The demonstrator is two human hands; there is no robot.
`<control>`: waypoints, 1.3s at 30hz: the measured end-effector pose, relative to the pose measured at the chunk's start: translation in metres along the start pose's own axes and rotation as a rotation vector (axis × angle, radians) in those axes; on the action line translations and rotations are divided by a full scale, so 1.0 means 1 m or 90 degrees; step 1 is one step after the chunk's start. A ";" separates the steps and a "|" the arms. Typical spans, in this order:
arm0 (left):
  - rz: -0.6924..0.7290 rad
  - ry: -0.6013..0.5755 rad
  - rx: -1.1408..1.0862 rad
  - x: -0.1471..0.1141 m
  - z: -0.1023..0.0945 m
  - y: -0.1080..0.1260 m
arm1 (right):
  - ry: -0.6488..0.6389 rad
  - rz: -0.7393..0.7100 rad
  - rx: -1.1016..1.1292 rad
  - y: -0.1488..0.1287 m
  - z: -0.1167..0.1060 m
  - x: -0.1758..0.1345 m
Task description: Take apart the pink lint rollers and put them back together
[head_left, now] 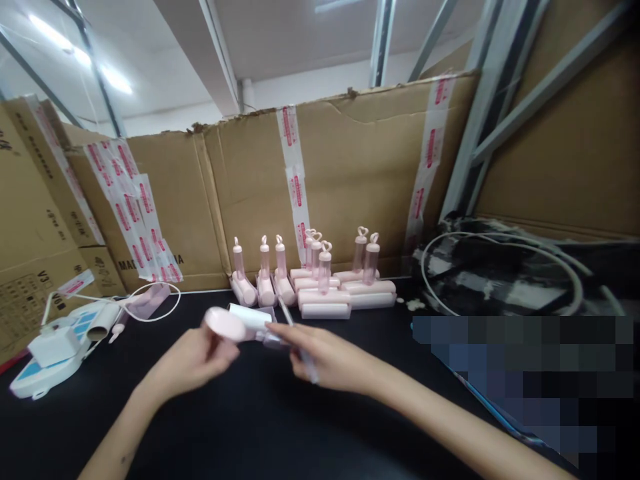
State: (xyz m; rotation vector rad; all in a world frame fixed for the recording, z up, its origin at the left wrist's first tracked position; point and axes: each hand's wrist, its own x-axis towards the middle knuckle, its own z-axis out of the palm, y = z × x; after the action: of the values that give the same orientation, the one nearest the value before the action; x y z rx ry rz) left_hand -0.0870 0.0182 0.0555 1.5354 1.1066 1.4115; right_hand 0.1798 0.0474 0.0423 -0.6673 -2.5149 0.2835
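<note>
My left hand (193,363) is closed around a lint roller, its pale pink rounded part (225,324) turned toward me. A white roll (250,317) shows just behind it, with a translucent piece (273,339) beside it; whether these join the held part I cannot tell. In my right hand (327,357) is a slim, pen-like tool (309,363), slanting up to the left. Its fingers are wrapped around it, with the index finger stretched toward the white roll. Blur hides the tool's exact kind.
Several pink lint rollers (325,297) with upright loop-topped handles line the back, before a taped cardboard wall (250,193). At left lie a white power strip (43,373), a cardboard tube (101,321) and a pink lint roller (147,301). A coiled white cable (425,267) is at right.
</note>
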 end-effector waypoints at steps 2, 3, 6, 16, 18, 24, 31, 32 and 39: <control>0.160 -0.229 0.272 -0.004 0.013 -0.013 | -0.026 -0.034 0.008 0.002 0.022 0.009; 0.248 -0.304 0.391 -0.004 0.018 -0.020 | -0.026 -0.037 0.005 0.006 0.031 0.014; 0.430 -0.305 0.594 -0.001 0.027 -0.036 | 0.014 -0.020 -0.019 0.020 0.049 0.022; 0.608 -0.251 0.849 0.003 0.035 -0.060 | -0.062 0.008 -0.205 0.031 0.011 0.013; 0.601 -0.235 0.848 0.005 0.039 -0.064 | -0.072 0.089 -0.200 0.039 0.010 0.011; 0.495 -0.223 0.779 0.010 0.040 -0.072 | 0.006 0.040 -0.048 0.055 0.047 0.011; 0.390 -0.233 0.779 0.036 -0.001 -0.080 | 0.325 -0.071 -0.229 0.049 -0.001 0.012; 0.381 -0.236 0.772 0.041 -0.009 -0.080 | 0.417 -0.060 -0.251 0.051 -0.015 0.011; 0.309 -0.281 0.752 0.046 -0.047 -0.071 | 0.396 0.217 -0.361 0.090 -0.050 0.000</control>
State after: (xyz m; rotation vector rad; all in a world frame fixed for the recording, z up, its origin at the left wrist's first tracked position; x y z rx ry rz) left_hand -0.1403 0.0842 0.0095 2.9157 1.4044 0.5166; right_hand 0.2426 0.1274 0.0556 -1.1914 -1.8599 -0.4777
